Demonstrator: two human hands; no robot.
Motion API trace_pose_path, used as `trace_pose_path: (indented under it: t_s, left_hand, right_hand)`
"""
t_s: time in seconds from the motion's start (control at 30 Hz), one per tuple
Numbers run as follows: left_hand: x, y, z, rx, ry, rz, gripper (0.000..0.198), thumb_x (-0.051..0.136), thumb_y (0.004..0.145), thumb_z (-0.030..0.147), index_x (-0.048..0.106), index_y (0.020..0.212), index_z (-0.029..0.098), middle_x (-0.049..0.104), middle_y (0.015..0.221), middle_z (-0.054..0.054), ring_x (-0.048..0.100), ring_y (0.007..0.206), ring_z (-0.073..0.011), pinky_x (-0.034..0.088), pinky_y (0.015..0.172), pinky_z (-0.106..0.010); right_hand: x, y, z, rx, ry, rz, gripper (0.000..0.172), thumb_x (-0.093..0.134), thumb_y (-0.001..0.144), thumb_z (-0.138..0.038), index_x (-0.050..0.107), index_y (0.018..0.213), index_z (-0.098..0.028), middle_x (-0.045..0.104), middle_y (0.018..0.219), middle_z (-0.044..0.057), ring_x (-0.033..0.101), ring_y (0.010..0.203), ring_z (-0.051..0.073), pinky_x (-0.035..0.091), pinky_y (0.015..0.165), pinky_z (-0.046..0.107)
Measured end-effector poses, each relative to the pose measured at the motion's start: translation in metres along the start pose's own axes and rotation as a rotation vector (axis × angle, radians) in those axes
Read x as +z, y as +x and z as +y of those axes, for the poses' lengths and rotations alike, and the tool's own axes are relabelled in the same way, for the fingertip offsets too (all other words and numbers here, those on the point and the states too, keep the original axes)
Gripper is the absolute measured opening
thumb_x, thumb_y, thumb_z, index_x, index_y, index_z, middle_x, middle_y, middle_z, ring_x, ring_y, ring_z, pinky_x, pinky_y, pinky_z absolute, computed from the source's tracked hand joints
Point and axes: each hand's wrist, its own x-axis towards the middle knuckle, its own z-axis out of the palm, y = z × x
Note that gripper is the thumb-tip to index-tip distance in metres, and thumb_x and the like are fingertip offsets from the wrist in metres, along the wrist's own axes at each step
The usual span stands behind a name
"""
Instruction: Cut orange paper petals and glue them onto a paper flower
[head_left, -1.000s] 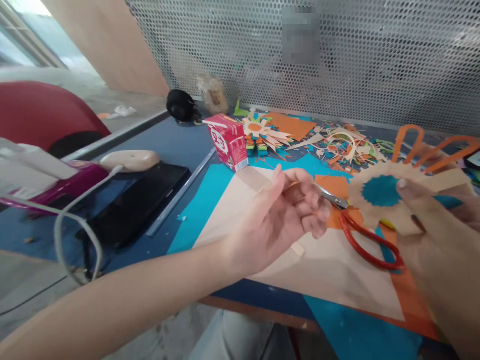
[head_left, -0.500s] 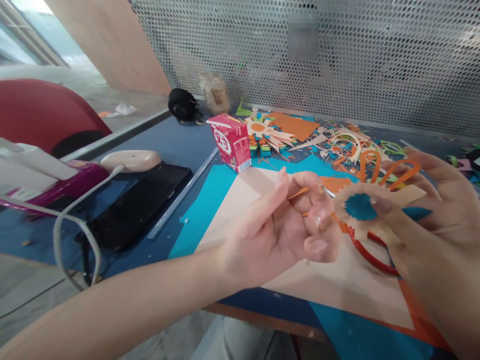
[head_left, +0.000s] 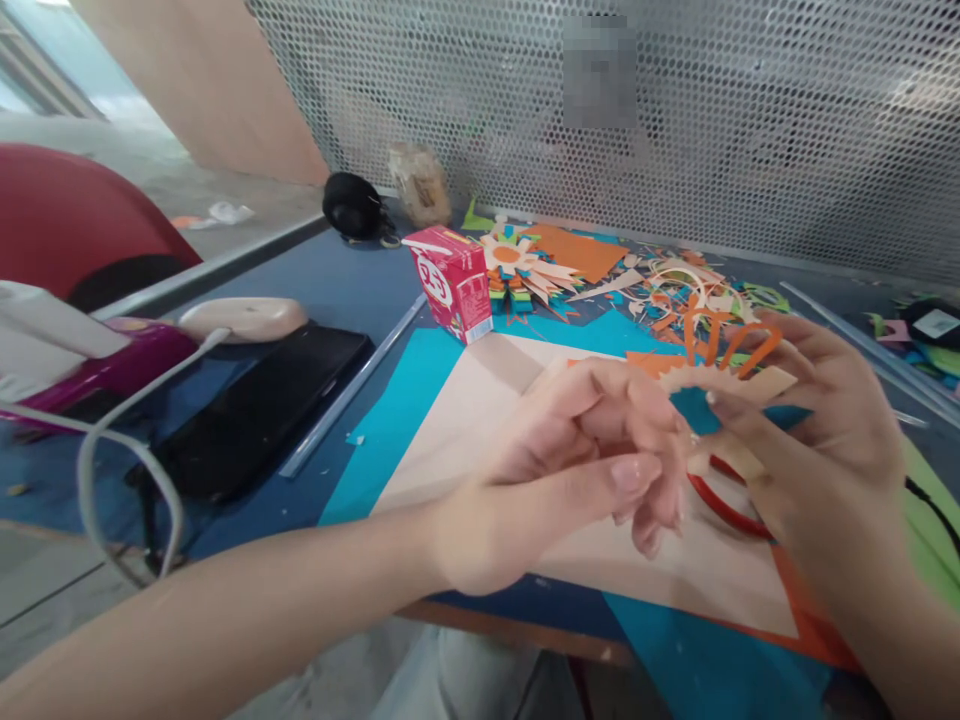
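A layered paper flower with a blue centre, cream fringe and orange loops is held by my right hand, whose thumb presses on the blue middle. Close against its left edge is my left hand, fingers curled in and thumb lying across them; whatever they hold is hidden. Below the flower shows a red loop handle, apparently of scissors, the rest covered. Both hands are over a cream paper sheet that lies on blue paper and orange paper.
A pink drink carton stands behind the sheet, beside finished paper flowers and paper scraps. At left lie a black phone, a clear rod, a white cable and a purple tissue box. A perforated metal panel closes off the back.
My left hand has rolled over, its thumb coming down from upright to lie across the curled fingers. A small silver tip seen beside those fingers is now hidden. The view has shifted slightly right.
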Motion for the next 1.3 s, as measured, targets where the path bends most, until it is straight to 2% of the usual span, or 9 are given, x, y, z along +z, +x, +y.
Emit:
trace_pose_path:
  t_s: [0.1, 0.2, 0.4, 0.73, 0.83, 0.93, 1.0, 1.1, 1.3]
  left_hand:
    - [0.0, 0.001, 0.0, 0.011, 0.051, -0.018, 0.009, 0.046, 0.088, 0.01, 0.046, 0.092, 0.018, 0.052, 0.071, 0.001, 0.051, 0.063, -0.0086, 0.044, 0.061, -0.024]
    - [0.0, 0.001, 0.001, -0.001, 0.103, -0.042, 0.009, 0.046, 0.088, 0.009, 0.044, 0.091, 0.018, 0.051, 0.071, 0.001, 0.051, 0.062, -0.0081, 0.045, 0.061, -0.023]
    - [0.0, -0.001, 0.003, 0.009, 0.16, -0.113, 0.014, 0.042, 0.087, 0.003, 0.041, 0.088, 0.017, 0.049, 0.075, 0.0, 0.05, 0.066, -0.0077, 0.044, 0.063, -0.022]
    - [0.002, 0.0, 0.005, -0.017, 0.204, -0.078, 0.01, 0.044, 0.088, 0.007, 0.044, 0.089, 0.018, 0.05, 0.076, 0.0, 0.052, 0.064, -0.0079, 0.045, 0.06, -0.02]
    - [-0.001, 0.003, 0.001, 0.092, 0.353, 0.041, 0.005, 0.048, 0.088, 0.014, 0.046, 0.09, 0.018, 0.051, 0.077, 0.0, 0.054, 0.067, -0.0086, 0.046, 0.062, -0.021]
    - [-0.01, 0.008, -0.007, 0.187, 0.571, 0.325, 0.02, 0.063, 0.081, 0.023, 0.047, 0.093, 0.018, 0.054, 0.085, -0.001, 0.054, 0.078, -0.0104, 0.044, 0.067, -0.022]
    - [-0.018, 0.013, -0.015, 0.075, 0.621, 0.416, 0.038, 0.072, 0.072, 0.03, 0.048, 0.099, 0.018, 0.056, 0.1, -0.005, 0.054, 0.089, -0.0144, 0.044, 0.068, -0.024]
    - [-0.029, 0.021, -0.026, -0.107, 0.548, 0.446, 0.05, 0.074, 0.069, 0.03, 0.045, 0.109, 0.019, 0.06, 0.097, -0.005, 0.057, 0.088, -0.0156, 0.045, 0.07, -0.027]
    - [-0.039, 0.028, -0.034, -0.094, 0.526, 0.393, 0.039, 0.071, 0.069, 0.022, 0.051, 0.102, 0.016, 0.057, 0.07, 0.003, 0.057, 0.068, -0.0107, 0.046, 0.068, -0.026]
  right_hand:
    - [0.002, 0.001, -0.002, 0.135, 0.078, -0.011, 0.047, 0.073, 0.064, -0.023, 0.056, 0.108, -0.03, 0.057, 0.122, 0.006, 0.053, 0.117, 0.026, 0.058, 0.065, 0.033]
    - [0.004, 0.002, -0.003, 0.13, 0.092, 0.011, 0.046, 0.074, 0.061, -0.022, 0.057, 0.104, -0.029, 0.06, 0.116, 0.006, 0.056, 0.113, 0.026, 0.059, 0.07, 0.037]
    - [0.004, 0.002, -0.002, 0.132, 0.127, 0.008, 0.042, 0.075, 0.062, -0.022, 0.057, 0.099, -0.029, 0.06, 0.112, 0.004, 0.057, 0.11, 0.023, 0.058, 0.067, 0.03]
    - [0.002, 0.001, -0.005, 0.138, 0.105, -0.027, 0.043, 0.075, 0.064, -0.024, 0.057, 0.102, -0.032, 0.061, 0.109, 0.003, 0.062, 0.099, 0.022, 0.059, 0.064, 0.032]
    - [0.002, 0.001, -0.005, 0.143, 0.125, -0.051, 0.044, 0.075, 0.065, -0.023, 0.056, 0.103, -0.032, 0.062, 0.11, 0.002, 0.064, 0.092, 0.02, 0.058, 0.06, 0.029]
    - [0.003, 0.0, -0.002, 0.132, 0.168, -0.119, 0.048, 0.075, 0.065, -0.022, 0.054, 0.107, -0.032, 0.062, 0.111, 0.002, 0.066, 0.081, 0.017, 0.056, 0.056, 0.027]
    - [0.004, 0.0, 0.0, 0.104, 0.15, -0.165, 0.05, 0.074, 0.065, -0.022, 0.053, 0.11, -0.03, 0.063, 0.109, 0.002, 0.066, 0.077, 0.014, 0.055, 0.055, 0.025]
    - [0.006, 0.001, 0.005, 0.071, 0.097, -0.221, 0.049, 0.073, 0.066, -0.021, 0.052, 0.11, -0.027, 0.065, 0.104, 0.003, 0.065, 0.079, 0.014, 0.054, 0.057, 0.024]
    - [0.008, 0.011, 0.016, 0.212, 0.146, -0.33, 0.054, 0.076, 0.062, -0.032, 0.05, 0.109, -0.023, 0.066, 0.086, 0.001, 0.059, 0.065, 0.012, 0.047, 0.054, 0.025]
